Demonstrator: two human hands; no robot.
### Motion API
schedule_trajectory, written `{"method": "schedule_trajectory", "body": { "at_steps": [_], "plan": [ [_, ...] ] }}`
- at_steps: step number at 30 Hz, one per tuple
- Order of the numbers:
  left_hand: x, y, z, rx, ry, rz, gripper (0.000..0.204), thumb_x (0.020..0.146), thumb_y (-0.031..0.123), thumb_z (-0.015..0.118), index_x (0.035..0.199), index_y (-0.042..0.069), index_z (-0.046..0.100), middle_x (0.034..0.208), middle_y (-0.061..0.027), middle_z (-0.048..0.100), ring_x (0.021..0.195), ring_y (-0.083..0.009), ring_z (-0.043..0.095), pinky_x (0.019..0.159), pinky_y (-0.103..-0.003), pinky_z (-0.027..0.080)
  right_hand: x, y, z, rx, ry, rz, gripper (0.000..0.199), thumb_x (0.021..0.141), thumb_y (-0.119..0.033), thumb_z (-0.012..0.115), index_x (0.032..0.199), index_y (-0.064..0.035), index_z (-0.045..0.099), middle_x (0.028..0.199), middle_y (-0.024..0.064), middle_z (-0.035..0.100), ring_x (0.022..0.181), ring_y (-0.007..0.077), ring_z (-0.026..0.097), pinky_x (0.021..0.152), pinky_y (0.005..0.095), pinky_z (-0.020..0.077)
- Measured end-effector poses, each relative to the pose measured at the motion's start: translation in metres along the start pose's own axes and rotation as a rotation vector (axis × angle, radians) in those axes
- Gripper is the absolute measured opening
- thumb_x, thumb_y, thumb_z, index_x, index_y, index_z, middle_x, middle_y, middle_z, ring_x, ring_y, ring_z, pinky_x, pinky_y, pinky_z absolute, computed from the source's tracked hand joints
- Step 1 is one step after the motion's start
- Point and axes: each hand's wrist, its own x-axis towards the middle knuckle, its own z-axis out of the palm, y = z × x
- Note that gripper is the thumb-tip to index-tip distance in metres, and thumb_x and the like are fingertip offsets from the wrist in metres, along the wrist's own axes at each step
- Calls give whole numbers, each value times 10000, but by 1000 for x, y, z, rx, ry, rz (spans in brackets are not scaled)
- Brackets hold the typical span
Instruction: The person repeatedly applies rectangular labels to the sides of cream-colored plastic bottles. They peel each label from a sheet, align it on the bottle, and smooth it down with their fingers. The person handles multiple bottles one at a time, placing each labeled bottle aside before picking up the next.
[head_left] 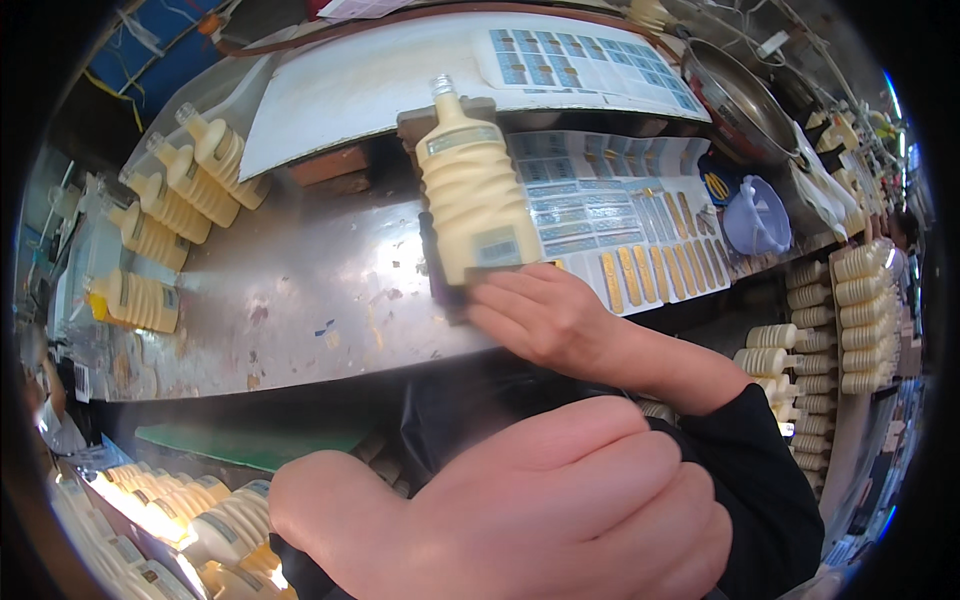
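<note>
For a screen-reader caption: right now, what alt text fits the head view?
A right hand presses the base of a cream ribbed bottle lying on a steel table, sticker sheets beside it. The left hand looms close below, holding nothing visible.

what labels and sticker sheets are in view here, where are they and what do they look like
Bottle labels: two pale rectangles on the cream ribbed bottle, on the metal table.
Sticker sheet: right of the bottle, blue-grey rectangles and gold strips.
Upper sheet: white board at the back, blue squares.

One cream bottle (474, 195) on the bench, four more (170, 205) at left, one lilac cup (755, 216).
</note>
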Motion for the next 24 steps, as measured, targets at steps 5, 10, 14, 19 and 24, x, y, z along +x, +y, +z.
{"method": "schedule_trajectory", "body": {
  "at_steps": [5,10,14,19,24],
  "plan": [
    [-2,-6,-15,101,-75,150,483,459,221,510,871,18,656,827,-74,630,676,-226,608,611,-307,497,10,9,0,-97,145,40,181,745,-91,664,911,-30,622,889,87,605,832,236,631,697,352,487],
    [-3,6,-12,39,-99,23,459,472,216,551,875,31,670,827,-69,635,703,-224,631,630,-310,517,0,-8,10,-55,-29,19,133,749,-91,646,865,-42,605,849,73,575,801,225,614,684,345,476],
    [-6,8,-7,82,-22,19,418,477,207,554,839,27,662,816,-66,618,689,-217,611,623,-310,510,11,-3,5,-38,65,96,181,770,-56,685,950,-48,670,963,78,663,878,226,677,700,326,498],
    [0,-8,21,21,46,137,395,456,161,452,784,28,626,779,-51,540,661,-204,541,633,-305,503,-4,-12,21,-68,-63,62,156,751,-28,675,905,-42,665,960,84,672,849,219,684,689,319,499],
    [-9,-9,-24,108,-207,-109,230,646,79,512,811,15,658,811,-74,585,732,-224,588,770,-344,514,2,-1,14,171,86,260,161,836,-23,675,992,-58,694,941,133,723,765,288,702,652,370,540]
  ]
}}
